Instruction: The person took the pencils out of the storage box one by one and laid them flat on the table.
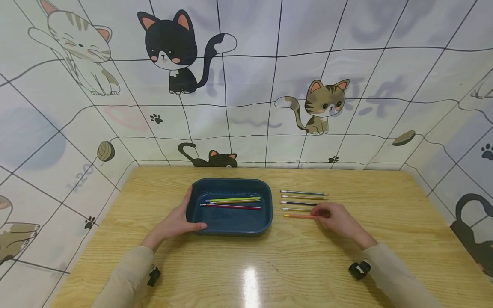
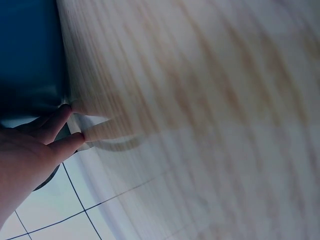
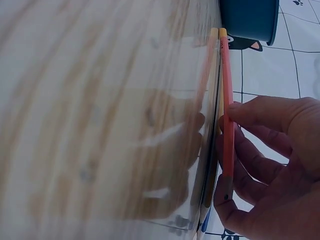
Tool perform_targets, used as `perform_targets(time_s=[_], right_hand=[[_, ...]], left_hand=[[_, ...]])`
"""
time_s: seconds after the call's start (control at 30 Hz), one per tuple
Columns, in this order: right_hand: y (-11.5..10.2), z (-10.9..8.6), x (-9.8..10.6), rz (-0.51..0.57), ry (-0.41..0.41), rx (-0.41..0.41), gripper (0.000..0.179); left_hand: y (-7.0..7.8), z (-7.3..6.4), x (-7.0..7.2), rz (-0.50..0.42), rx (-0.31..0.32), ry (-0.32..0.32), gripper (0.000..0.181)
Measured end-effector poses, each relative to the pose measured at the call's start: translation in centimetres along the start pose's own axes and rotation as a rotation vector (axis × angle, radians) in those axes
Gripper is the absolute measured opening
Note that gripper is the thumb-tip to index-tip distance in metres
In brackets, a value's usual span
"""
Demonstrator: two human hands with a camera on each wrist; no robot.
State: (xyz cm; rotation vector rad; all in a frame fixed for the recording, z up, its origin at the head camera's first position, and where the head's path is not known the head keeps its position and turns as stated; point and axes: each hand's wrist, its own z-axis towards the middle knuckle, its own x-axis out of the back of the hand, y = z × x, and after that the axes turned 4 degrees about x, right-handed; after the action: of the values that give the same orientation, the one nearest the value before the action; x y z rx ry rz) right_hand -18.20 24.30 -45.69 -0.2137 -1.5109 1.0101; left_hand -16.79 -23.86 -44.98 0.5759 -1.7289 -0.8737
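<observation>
A dark blue rectangular basin (image 1: 231, 232) stands on the table, with a yellow-green pencil (image 1: 235, 199), a gold pencil (image 1: 252, 200) and a dark red pencil (image 1: 231, 207) lying in it. My left hand (image 1: 175, 222) holds the basin by its left end, thumb on the near rim and fingers along the outer side. To the right of the basin, my right hand (image 1: 337, 218) pinches an orange pencil (image 3: 227, 95) between thumb and fingers. It is the nearest in a row of several pencils, among them a green pencil (image 1: 304, 193) and a dark blue pencil (image 1: 300, 203).
The wooden table (image 1: 308, 273) reaches back to a wall sheet (image 1: 250, 85) printed with cartoon cats and grid lines. Similar sheets rise at the left and right sides. Dark wrist devices (image 1: 360, 270) are worn below both hands.
</observation>
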Motion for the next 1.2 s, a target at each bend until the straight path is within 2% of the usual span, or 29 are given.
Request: perform_targets(time_s=[0.73,1.2], right_hand=[[0.04,0.33,-0.08,-0.076,-0.013,0.011,0.012],[-0.18,-0.29,0.40,-0.026,0.012,-0.002,0.010]], left_hand=[[0.07,-0.02,0.04,-0.008,0.002,-0.008,0.125],[-0.02,0.03,-0.06,-0.023,-0.004,0.000,0.126]])
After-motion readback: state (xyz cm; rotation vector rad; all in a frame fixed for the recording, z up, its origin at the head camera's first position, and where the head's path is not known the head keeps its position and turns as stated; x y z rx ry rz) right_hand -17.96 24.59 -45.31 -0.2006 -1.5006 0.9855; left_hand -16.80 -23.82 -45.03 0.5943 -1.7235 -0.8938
